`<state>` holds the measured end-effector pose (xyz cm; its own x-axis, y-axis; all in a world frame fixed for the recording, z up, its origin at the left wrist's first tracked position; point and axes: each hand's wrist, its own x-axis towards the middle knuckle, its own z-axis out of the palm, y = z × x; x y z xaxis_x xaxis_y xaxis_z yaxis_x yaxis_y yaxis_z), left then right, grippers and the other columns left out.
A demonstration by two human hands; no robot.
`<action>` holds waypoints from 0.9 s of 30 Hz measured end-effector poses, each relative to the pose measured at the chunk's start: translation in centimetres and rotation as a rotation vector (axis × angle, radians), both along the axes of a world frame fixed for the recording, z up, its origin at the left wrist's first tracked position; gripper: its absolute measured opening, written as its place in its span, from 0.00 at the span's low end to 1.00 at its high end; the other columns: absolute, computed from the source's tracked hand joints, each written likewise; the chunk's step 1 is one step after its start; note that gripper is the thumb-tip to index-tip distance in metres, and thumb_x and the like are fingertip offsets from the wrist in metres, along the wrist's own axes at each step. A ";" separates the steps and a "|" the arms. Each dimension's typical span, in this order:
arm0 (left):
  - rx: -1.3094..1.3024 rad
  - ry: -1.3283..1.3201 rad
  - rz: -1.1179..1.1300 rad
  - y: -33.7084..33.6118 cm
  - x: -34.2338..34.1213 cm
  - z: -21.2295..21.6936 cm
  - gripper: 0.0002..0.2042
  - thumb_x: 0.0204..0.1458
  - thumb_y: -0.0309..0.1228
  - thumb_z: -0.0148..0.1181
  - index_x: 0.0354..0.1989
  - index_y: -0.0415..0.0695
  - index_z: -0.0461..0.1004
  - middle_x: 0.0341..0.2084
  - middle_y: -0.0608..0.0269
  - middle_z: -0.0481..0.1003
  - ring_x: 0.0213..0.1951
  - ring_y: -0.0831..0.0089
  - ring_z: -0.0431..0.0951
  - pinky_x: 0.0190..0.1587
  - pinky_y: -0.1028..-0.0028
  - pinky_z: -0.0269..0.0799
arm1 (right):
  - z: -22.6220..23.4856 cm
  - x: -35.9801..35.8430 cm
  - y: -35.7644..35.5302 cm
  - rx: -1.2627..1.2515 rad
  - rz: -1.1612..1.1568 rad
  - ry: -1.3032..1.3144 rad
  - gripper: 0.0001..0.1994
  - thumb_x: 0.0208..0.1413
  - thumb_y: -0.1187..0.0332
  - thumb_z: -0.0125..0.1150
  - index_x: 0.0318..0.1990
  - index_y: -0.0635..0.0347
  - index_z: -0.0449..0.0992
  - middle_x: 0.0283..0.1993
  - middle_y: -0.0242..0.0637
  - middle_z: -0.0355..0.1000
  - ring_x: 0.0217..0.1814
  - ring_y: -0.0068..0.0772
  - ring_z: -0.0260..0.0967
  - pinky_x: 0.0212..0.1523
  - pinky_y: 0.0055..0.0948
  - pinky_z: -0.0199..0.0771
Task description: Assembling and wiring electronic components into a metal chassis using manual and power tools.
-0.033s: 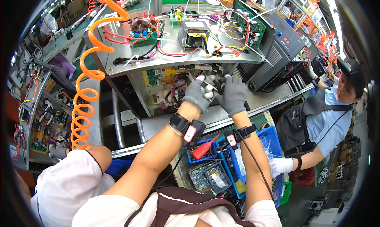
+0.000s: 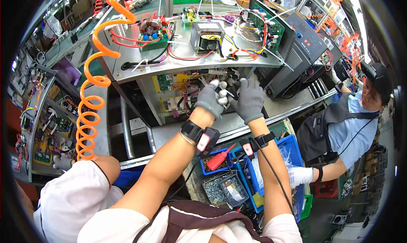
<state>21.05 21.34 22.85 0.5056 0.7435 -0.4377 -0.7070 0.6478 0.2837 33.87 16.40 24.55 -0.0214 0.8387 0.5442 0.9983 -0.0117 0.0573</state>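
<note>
Left hand (image 2: 210,99) and right hand (image 2: 249,99) grip white connectors (image 2: 224,92) (orientation unclear).

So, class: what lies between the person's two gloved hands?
In the head view, a cluster of white connectors sits between the left hand and the right hand, with both hands' fingers on it.

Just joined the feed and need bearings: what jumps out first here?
The bright orange coiled hose hanging down the left side. At centre, the left hand and right hand, both grey-gloved, work close together on white connectors under the opened metal chassis full of red and yellow wiring.
</note>
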 end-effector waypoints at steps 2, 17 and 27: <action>0.032 0.014 0.022 0.3 -0.3 0.1 0.06 0.57 0.33 0.44 0.31 0.46 0.62 0.19 0.66 0.67 0.14 0.78 0.63 0.09 0.81 0.53 | 0.7 -0.6 0.5 -0.014 -0.002 -0.066 0.28 0.27 0.58 0.69 0.38 0.57 0.65 0.35 0.37 0.61 0.39 0.37 0.61 0.37 0.34 0.60; 0.151 0.184 0.012 0.8 -0.7 0.0 0.04 0.55 0.31 0.48 0.30 0.48 0.62 0.18 0.68 0.68 0.13 0.82 0.60 0.09 0.83 0.52 | 1.4 -1.2 3.7 -0.061 -0.065 -0.294 0.11 0.39 0.66 0.59 0.33 0.56 0.71 0.30 0.38 0.68 0.37 0.37 0.66 0.32 0.33 0.65; 0.135 0.251 -0.031 0.9 -1.5 -0.1 0.03 0.55 0.32 0.46 0.32 0.48 0.63 0.18 0.69 0.67 0.13 0.82 0.61 0.10 0.83 0.51 | 3.3 -2.2 3.0 -0.393 -0.126 -0.067 0.16 0.37 0.63 0.64 0.36 0.58 0.70 0.35 0.43 0.70 0.40 0.41 0.70 0.39 0.36 0.72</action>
